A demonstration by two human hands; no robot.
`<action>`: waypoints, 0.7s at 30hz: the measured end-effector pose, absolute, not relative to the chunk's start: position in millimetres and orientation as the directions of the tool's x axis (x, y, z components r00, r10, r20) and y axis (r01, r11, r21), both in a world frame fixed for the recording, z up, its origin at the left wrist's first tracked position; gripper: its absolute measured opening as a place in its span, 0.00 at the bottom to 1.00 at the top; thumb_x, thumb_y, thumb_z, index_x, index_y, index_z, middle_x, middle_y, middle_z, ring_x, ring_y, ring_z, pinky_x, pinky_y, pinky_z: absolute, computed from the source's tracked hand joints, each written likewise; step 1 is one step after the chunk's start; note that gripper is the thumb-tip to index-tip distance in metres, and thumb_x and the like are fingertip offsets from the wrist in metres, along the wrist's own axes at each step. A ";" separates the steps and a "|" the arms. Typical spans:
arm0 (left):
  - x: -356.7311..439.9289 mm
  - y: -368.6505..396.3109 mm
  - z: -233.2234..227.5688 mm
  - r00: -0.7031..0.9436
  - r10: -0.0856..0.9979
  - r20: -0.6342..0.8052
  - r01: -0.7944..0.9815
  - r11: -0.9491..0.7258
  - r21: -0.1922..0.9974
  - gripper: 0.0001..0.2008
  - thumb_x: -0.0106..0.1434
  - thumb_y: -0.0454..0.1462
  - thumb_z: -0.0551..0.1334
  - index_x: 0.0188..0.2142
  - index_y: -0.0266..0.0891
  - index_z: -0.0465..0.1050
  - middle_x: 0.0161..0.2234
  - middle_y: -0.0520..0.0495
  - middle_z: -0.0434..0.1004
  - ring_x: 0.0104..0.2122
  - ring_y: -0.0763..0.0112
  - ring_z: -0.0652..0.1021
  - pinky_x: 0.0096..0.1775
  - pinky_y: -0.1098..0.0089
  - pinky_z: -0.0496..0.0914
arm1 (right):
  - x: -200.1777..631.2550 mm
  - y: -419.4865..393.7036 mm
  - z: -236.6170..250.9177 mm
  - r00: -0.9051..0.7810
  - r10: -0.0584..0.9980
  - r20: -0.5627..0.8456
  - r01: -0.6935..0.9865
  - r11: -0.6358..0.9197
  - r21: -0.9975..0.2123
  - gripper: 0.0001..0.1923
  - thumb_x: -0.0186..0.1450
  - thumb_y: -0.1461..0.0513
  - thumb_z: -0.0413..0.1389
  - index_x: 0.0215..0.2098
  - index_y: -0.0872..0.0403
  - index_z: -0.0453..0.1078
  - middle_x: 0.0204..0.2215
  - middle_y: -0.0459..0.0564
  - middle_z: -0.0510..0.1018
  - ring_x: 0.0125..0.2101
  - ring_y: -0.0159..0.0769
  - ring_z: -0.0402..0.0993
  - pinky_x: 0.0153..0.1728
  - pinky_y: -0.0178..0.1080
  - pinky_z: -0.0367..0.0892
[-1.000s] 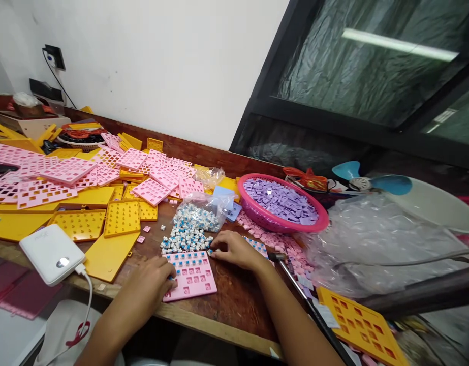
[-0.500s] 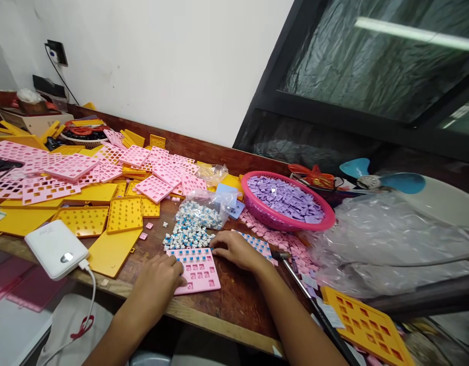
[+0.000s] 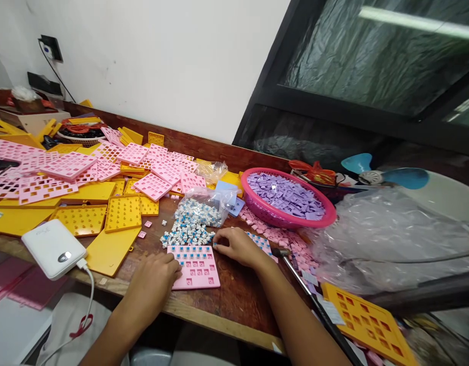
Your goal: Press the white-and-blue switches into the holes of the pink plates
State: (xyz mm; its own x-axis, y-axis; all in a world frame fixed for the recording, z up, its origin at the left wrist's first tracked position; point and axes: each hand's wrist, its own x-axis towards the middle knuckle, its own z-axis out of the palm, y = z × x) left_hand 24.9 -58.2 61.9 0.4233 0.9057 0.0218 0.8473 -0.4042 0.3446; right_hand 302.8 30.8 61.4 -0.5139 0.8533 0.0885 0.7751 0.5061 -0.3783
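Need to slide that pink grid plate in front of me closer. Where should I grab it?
Pinch the pink grid plate at its bare right edge, from the right. It lies flat, the left hand covers its left edge, and loose switches crowd its far edge.

A pink basket (image 3: 257, 206) of lilac caps is sitting near yellow trays (image 3: 122, 213), while a white power bank (image 3: 51, 246) is lying at the surface's (image 3: 242, 300) edge.

Pink grid plate (image 3: 198, 267), white-blue switches (image 3: 186, 235), lilac caps (image 3: 285, 195) in pink basket (image 3: 257, 208).
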 end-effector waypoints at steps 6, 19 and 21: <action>30.6 -56.9 67.6 0.432 0.902 0.024 0.857 -0.418 0.302 0.11 0.70 0.33 0.59 0.32 0.40 0.77 0.37 0.44 0.81 0.41 0.57 0.79 0.41 0.61 0.63 | 296.5 23.8 79.6 -0.518 0.840 0.164 0.650 0.511 -0.563 0.10 0.68 0.60 0.59 0.45 0.52 0.79 0.42 0.51 0.83 0.41 0.40 0.77 0.41 0.38 0.68; -18.9 -26.7 55.9 0.293 0.925 0.242 0.738 -0.380 0.558 0.09 0.70 0.34 0.56 0.44 0.43 0.75 0.43 0.45 0.76 0.45 0.61 0.76 0.46 0.64 0.68 | 272.4 -3.5 36.6 -0.440 0.861 0.255 0.683 0.505 -0.527 0.12 0.66 0.53 0.63 0.31 0.52 0.75 0.30 0.49 0.80 0.32 0.38 0.75 0.34 0.38 0.66; -21.6 -19.4 49.0 0.281 0.930 0.237 0.778 -0.365 0.511 0.12 0.69 0.32 0.56 0.48 0.43 0.75 0.45 0.44 0.75 0.47 0.60 0.75 0.49 0.63 0.68 | 272.8 -2.7 34.1 -0.447 0.848 0.286 0.671 0.529 -0.519 0.12 0.67 0.53 0.63 0.31 0.52 0.75 0.31 0.50 0.80 0.33 0.39 0.76 0.35 0.38 0.67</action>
State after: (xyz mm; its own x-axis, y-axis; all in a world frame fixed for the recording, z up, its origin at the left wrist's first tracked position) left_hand -21.6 -19.4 49.0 0.2810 0.9300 0.2370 0.7779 -0.3653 0.5112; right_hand 272.8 -2.7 34.1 -0.4473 0.8476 0.2855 0.6711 0.5291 -0.5193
